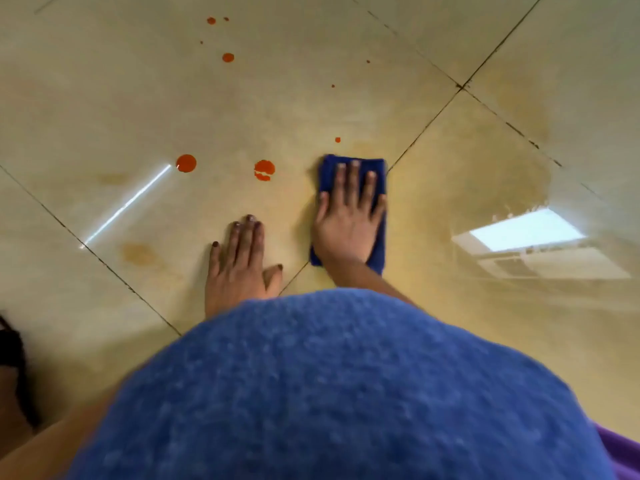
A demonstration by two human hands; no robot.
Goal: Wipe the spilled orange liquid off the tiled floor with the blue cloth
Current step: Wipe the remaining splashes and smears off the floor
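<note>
My right hand [349,216] lies flat, fingers spread, pressing the folded blue cloth [330,168] onto the beige tiled floor [104,98]. My left hand [239,261] rests flat on the bare tile to the left of it and holds nothing. Two larger orange drops lie left of the cloth, one partly smeared [264,170] and one round [186,163]. A small orange dot [337,139] sits just beyond the cloth. Several smaller orange spots [228,57] are scattered farther away. Faint orange smears stain the tile to the right of the cloth [512,168].
Dark grout lines [424,128] cross the floor diagonally. A bright window reflection [526,230] shines on the tile at right, and a light streak [128,202] at left. My blue garment [329,393] fills the lower frame. A dark object [10,344] sits at the left edge.
</note>
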